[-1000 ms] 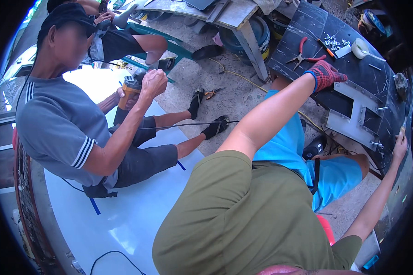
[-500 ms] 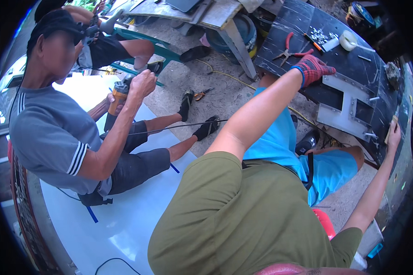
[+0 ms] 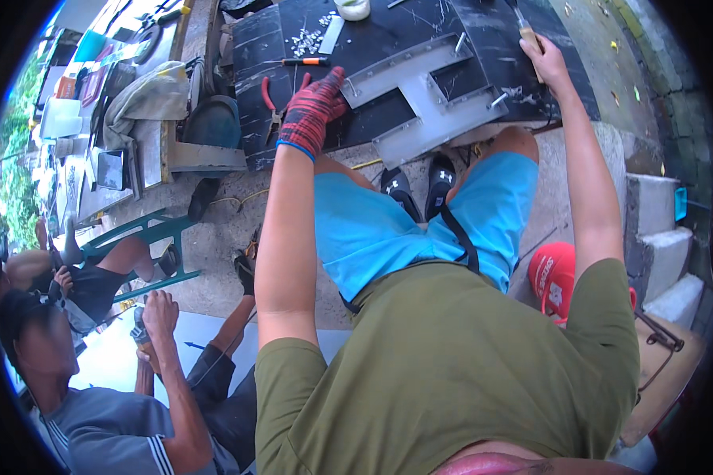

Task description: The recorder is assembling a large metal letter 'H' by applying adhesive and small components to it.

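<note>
A grey metal plate frame (image 3: 428, 101) with rectangular cut-outs and several bolts lies on the dark marbled tabletop (image 3: 255, 43). My left hand (image 3: 312, 112), in a red and black checked glove, rests by the frame's left end with fingers stretched out; whether it touches the metal is unclear. Beyond the frame's right side, my bare right hand (image 3: 546, 65) is wrapped round a wooden-handled tool (image 3: 528, 33); its metal end reaches toward the picture's top edge. Left of my glove lie red-handled pliers (image 3: 268, 96), partly covered by the hand. An orange and black screwdriver (image 3: 305, 61) lies just beyond it.
Small white pieces (image 3: 305, 41) and a white jar (image 3: 352, 8) are at the table's far side. A cluttered workbench (image 3: 157, 134) stands left. A co-worker (image 3: 127, 419) with a power tool (image 3: 146, 348) sits lower left; another person is behind. A red cap (image 3: 553, 277) is at my right.
My view has swung right, so the table now lies ahead and the co-worker has shifted to the lower left. My right hand still grips the wooden-handled tool; my left stays by the frame.
</note>
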### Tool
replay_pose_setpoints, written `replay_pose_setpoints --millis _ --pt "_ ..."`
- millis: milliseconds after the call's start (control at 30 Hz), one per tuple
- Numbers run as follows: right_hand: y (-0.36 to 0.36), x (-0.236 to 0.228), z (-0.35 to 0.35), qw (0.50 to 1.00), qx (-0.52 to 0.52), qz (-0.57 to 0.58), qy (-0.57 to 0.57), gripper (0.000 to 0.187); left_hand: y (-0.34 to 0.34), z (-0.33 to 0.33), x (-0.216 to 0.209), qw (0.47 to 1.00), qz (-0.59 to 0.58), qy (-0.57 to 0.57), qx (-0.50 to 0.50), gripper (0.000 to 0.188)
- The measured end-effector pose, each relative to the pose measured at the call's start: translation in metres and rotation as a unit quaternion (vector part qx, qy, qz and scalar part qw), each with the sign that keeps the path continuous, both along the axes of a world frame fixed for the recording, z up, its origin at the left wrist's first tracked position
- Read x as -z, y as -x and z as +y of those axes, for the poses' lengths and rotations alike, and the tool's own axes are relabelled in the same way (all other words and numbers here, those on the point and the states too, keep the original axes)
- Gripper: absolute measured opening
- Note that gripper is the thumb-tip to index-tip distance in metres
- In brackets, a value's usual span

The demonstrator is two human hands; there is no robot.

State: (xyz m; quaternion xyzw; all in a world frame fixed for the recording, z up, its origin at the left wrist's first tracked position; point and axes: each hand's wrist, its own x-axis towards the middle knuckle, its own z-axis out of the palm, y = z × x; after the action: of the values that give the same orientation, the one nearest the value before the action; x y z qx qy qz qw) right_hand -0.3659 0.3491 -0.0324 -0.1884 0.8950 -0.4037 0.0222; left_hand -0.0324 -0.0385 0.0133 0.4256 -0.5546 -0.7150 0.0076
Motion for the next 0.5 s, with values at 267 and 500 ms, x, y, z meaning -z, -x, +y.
replay_pose_setpoints --millis 267,500 --pt "-0.003 0.001 0.008 0.996 -0.013 -0.037 0.081 0.069 0.005 0.001 -0.003 0.999 0.009 -0.016 -0.03 0.053" --pt "-0.046 -0.044 -0.023 0.992 0.064 -0.079 0.078 0.036 0.003 -0.001 0.002 0.999 0.008 0.03 -0.035 0.053"
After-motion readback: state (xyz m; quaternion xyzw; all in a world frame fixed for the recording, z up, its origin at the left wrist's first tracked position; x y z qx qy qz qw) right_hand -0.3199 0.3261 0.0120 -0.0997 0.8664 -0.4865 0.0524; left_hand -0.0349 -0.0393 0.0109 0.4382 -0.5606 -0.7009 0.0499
